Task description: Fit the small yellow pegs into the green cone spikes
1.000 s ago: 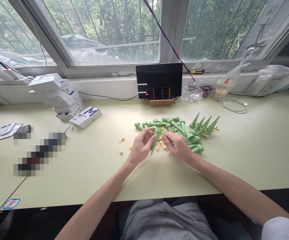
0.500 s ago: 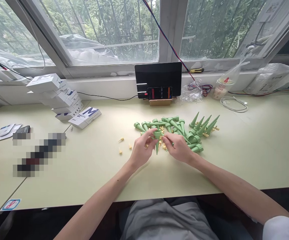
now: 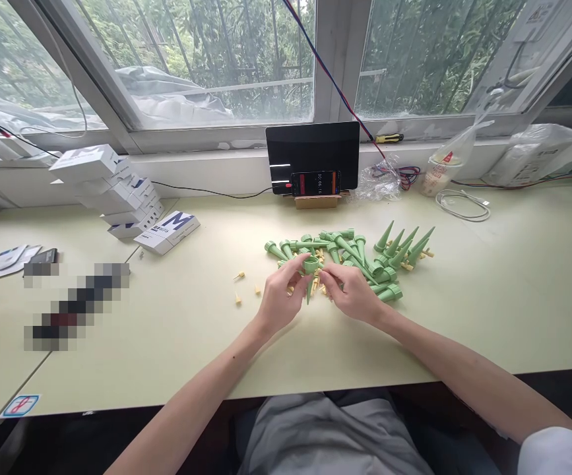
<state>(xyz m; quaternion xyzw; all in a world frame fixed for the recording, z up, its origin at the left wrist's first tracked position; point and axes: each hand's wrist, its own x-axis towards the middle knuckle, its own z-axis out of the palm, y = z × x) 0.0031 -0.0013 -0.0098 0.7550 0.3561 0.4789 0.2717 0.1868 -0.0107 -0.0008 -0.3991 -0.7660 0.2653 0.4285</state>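
My left hand (image 3: 282, 293) is closed around a green plastic watering spike (image 3: 310, 265), its wide open cup up and its point down toward the table. Close on the other side, my right hand (image 3: 353, 290) pinches with thumb and forefinger beside the spike's cup; what sits between those fingertips is too small to make out. Behind both hands lies a heap of green spikes (image 3: 338, 245), with small yellow plugs (image 3: 316, 287) among and below them. A few loose yellow plugs (image 3: 257, 290) lie left of my left hand.
Right of the heap, several green spikes (image 3: 397, 248) stand point up with yellow plugs at their bases. A phone (image 3: 315, 183) leans on a dark tablet (image 3: 315, 148) at the back. White boxes (image 3: 127, 191) are stacked at left; a bagged cup (image 3: 437, 175) and coiled cable (image 3: 462, 206) are at right.
The green spike in my left hand has tipped slightly, its point shifting a little to the left. Both hands have otherwise stayed almost in place.
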